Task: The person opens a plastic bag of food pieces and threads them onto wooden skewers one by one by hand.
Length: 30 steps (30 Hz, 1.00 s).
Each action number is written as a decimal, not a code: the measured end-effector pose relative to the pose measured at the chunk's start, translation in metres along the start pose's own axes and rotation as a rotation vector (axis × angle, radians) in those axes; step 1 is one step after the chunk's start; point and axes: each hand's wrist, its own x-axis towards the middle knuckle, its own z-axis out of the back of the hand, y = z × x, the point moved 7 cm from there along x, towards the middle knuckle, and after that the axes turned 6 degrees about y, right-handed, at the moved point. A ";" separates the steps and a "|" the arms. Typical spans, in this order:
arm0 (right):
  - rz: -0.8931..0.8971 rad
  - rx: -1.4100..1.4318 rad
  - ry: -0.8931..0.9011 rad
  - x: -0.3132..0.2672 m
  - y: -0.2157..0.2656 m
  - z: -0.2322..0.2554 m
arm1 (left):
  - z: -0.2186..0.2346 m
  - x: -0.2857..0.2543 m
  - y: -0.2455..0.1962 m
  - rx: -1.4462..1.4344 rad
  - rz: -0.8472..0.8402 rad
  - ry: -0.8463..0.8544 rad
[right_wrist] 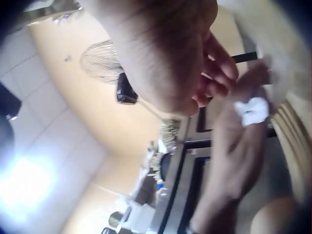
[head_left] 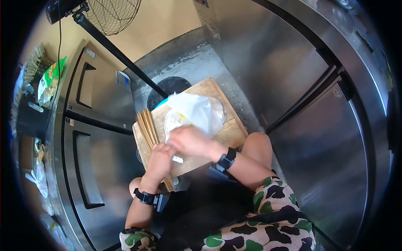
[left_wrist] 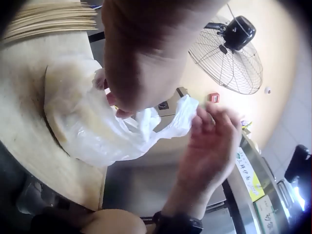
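A white plastic bag (head_left: 192, 111) with pale, bulky contents lies on a wooden board (head_left: 232, 125) across the person's lap. My left hand (head_left: 160, 161) holds a gathered part of the bag; a white end (right_wrist: 254, 110) of it shows by the thumb in the right wrist view. Close beside it, my right hand (head_left: 190, 140) is over the bag's near side. In the left wrist view the right hand (left_wrist: 212, 141) pinches a stretched strip of the bag (left_wrist: 180, 119) at its fingertips. What is inside the bag is mostly hidden by the plastic.
A bundle of thin wooden skewers (head_left: 147, 127) lies along the board's left edge, partly beneath the left hand. Steel fridges (head_left: 289, 83) stand close on the right and steel doors (head_left: 100, 167) on the left. A fan (head_left: 111, 14) on a black pole rises behind the board.
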 end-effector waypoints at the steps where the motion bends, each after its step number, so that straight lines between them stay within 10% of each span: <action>1: -0.146 0.033 -0.178 -0.003 -0.043 -0.006 | 0.005 -0.002 0.007 0.000 0.060 -0.047; 4: -0.446 -0.201 -0.325 -0.028 -0.117 0.015 | 0.018 -0.019 0.037 -0.016 0.241 -0.189; 10: -0.399 0.071 -0.352 -0.057 -0.094 0.061 | 0.051 -0.030 0.047 -0.227 0.171 -0.404; 13: -0.526 0.182 -0.021 -0.045 -0.102 0.032 | 0.077 -0.004 0.005 -0.239 -0.049 -0.537; 16: -0.269 0.544 -0.235 -0.029 -0.093 0.040 | 0.044 0.040 -0.013 -0.399 -0.115 -0.228; 18: -0.417 0.386 -0.257 -0.028 -0.110 0.045 | -0.001 0.063 -0.007 -0.371 -0.065 -0.011; 24: -0.666 0.074 -0.283 -0.035 -0.145 0.023 | -0.056 0.046 0.084 -0.327 0.408 -0.046; 30: -0.836 0.434 -0.208 -0.025 -0.166 0.003 | -0.054 0.044 0.099 -0.370 0.460 -0.075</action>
